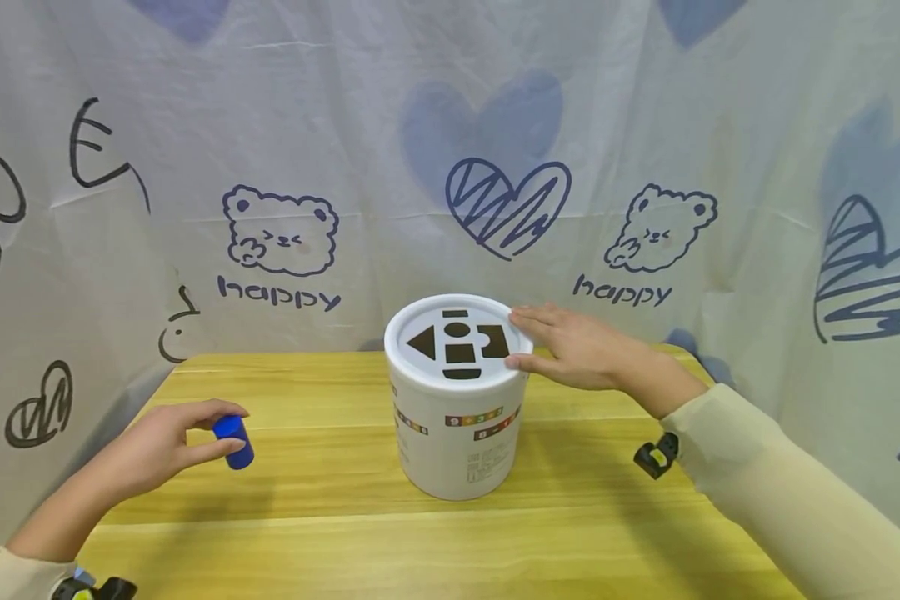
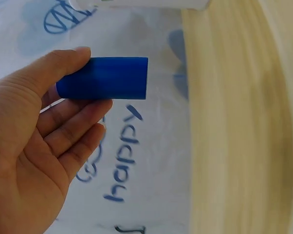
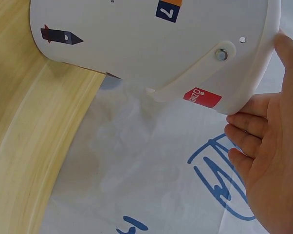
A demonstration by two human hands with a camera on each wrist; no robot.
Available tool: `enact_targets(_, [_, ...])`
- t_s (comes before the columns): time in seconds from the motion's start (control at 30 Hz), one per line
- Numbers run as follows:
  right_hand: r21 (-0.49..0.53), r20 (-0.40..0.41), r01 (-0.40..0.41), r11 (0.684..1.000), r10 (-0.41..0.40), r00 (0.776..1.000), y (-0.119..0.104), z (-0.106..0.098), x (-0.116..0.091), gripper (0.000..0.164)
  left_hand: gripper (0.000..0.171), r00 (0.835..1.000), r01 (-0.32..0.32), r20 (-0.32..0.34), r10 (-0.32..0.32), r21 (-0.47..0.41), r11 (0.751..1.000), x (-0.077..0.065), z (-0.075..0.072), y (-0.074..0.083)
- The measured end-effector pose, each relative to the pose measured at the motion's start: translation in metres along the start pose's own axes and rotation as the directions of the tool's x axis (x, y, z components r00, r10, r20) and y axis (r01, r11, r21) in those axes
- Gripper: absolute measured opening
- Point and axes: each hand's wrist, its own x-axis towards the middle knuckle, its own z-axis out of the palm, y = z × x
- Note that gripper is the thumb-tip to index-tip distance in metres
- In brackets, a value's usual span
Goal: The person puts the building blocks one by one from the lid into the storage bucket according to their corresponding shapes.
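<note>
My left hand (image 1: 153,448) pinches a blue cylinder block (image 1: 230,427) between thumb and fingers, held up over the left part of the table. In the left wrist view the cylinder (image 2: 112,78) lies lengthwise, with one end sticking out past the fingertips. A white shape-sorter bucket (image 1: 450,462) stands upright mid-table. Its lid (image 1: 482,317) has several dark cut-outs, among them a triangle, a circle and a square. At the bucket's right rim rests my right hand (image 1: 581,348), fingers fairly straight, thumb at the near side of the lid.
The wooden table (image 1: 307,550) reaches back to a white curtain (image 1: 375,125) printed with hearts and bears. A white handle (image 3: 190,70) hangs on the bucket's side, near a red label (image 3: 202,97). Black wrist devices (image 1: 656,456) sit at both sleeves.
</note>
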Motion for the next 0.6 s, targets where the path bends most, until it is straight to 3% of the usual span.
enact_targets(0.33, [0.006, -0.007, 0.001, 1.000, -0.001, 1.000, 0.000, 0.001, 0.000, 0.088, 0.040, 0.988, -0.144, -0.048, 0.144, 0.011, 0.990, 0.029, -0.020, 0.034])
enact_targets(0.6, [-0.003, -0.004, -0.003, 1.000, 0.003, 1.000, -0.001, 0.000, 0.001, 0.089, 0.038, 0.980, -0.195, -0.047, 0.195, -0.003, 0.981, 0.054, -0.034, 0.062])
